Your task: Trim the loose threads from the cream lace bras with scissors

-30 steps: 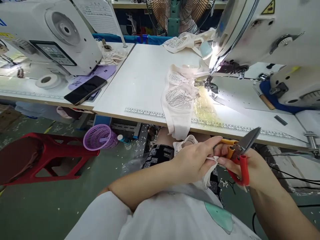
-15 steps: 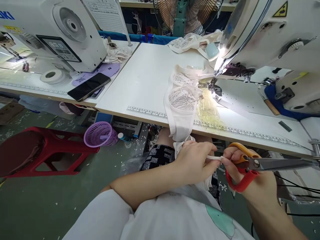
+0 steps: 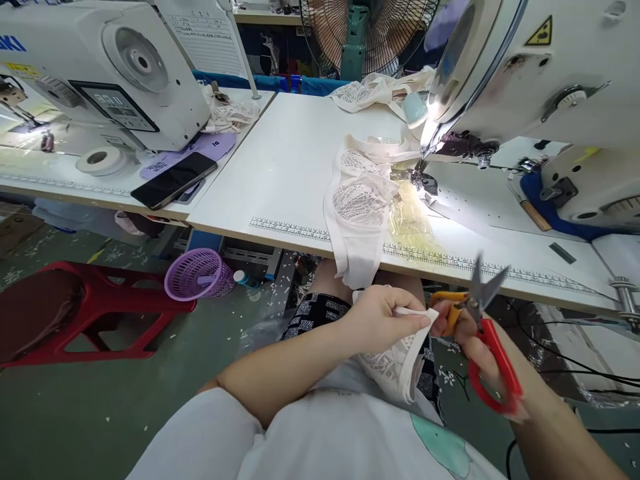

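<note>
My left hand (image 3: pixel 383 321) pinches the white edge of a lace bra (image 3: pixel 395 367), part of which hangs over my lap. Scissors (image 3: pixel 475 303) with one orange and one red handle are in my right hand (image 3: pixel 473 340); their blades are apart and point up and away. My right fingertips are close to the end of the pinched strip; whether they touch it I cannot tell. Another stretch of white lace bra (image 3: pixel 361 200) lies on the table and hangs over its front edge, reaching up to the needle area of the right sewing machine (image 3: pixel 540 87).
A second sewing machine (image 3: pixel 140 73) stands at left, with a phone (image 3: pixel 174 180) and a roll of white tape (image 3: pixel 101 161) nearby. Below are a purple basket (image 3: pixel 195 275) and a red stool (image 3: pixel 115 293). More lace pieces (image 3: pixel 370 92) lie before a fan (image 3: pixel 353 40).
My right hand has turned the scissors from pointing right to pointing upward, and their blades have spread. More of the lace bra now shows below my left hand, which has shifted slightly left.
</note>
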Demonstrator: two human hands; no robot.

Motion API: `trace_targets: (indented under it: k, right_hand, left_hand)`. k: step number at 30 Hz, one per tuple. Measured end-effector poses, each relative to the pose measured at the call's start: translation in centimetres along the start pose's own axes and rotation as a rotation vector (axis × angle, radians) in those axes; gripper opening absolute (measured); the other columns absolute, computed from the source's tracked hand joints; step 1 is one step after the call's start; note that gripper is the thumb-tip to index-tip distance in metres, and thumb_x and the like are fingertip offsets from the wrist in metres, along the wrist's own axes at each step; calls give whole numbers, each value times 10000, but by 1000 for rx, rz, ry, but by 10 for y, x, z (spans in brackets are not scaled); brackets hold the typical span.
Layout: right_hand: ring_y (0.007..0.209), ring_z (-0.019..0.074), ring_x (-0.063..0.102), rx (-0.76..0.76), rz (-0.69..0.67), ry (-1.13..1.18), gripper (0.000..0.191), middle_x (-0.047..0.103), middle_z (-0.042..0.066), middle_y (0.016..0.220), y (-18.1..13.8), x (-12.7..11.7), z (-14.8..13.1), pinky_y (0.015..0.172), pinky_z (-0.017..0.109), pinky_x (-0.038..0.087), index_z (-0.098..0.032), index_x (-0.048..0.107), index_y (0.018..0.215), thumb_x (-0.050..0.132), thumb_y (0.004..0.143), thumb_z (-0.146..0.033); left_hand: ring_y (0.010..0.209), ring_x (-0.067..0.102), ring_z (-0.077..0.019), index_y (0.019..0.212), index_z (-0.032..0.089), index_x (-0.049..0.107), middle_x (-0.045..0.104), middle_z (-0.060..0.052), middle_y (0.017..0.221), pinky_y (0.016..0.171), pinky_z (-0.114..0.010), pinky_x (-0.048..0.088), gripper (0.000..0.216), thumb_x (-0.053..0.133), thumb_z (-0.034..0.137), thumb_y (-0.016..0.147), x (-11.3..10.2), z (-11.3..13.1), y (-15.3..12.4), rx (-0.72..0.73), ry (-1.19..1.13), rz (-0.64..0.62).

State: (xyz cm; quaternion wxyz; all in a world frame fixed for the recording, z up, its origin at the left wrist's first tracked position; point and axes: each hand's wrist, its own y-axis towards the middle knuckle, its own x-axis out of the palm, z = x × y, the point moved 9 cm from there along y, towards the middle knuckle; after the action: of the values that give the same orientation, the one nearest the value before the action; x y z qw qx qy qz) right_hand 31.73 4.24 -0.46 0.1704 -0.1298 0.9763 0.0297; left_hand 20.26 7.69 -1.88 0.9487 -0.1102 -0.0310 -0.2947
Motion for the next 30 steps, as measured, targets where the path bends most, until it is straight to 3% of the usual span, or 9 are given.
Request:
trace_targets:
  k: [3, 6, 13, 22, 30]
  right_hand:
    - [641, 196, 470, 71, -290, -35, 583, 504, 33, 737, -13, 18, 17, 538, 309, 422, -238, 502, 803, 277, 805, -775]
    - [595, 171, 403, 129, -381, -52, 574, 473, 18, 738, -25, 27, 30, 502, 283, 374, -234, 473, 812, 300, 792, -781]
    - [578, 159, 367, 150, -356, -200, 533, 423, -5, 696, -27, 29, 41, 504, 268, 323, -231, 401, 770, 305, 820, -752]
    - [484, 141, 382, 107, -268, -292, 502, 424, -37, 583, -25, 28, 45, 459, 263, 262, -240, 373, 730, 286, 855, -718]
    - [489, 136, 426, 97, -277, -293, 465, 450, -30, 586, -26, 30, 48, 450, 251, 315, -234, 385, 704, 310, 887, -655]
  left_hand:
    - [530, 420, -87, 669, 144, 610, 499, 9, 585, 477, -213, 329, 157, 656, 291, 701, -6, -6, 2, -74, -57, -4]
    - [500, 409, -82, 666, 147, 611, 488, 15, 556, 451, -211, 318, 188, 670, 324, 693, -10, -12, 5, -121, -59, -19]
    - [521, 485, -91, 632, 132, 621, 525, 14, 537, 451, -197, 378, 168, 689, 283, 658, -14, -15, 9, -202, -59, 4]
    - [462, 421, -65, 589, 141, 582, 449, 50, 486, 438, -195, 376, 132, 674, 224, 634, -16, -20, 13, -288, -102, 5]
    - [461, 377, -59, 556, 146, 556, 435, 51, 492, 437, -199, 308, 166, 677, 242, 618, -17, -19, 15, -269, -88, -18]
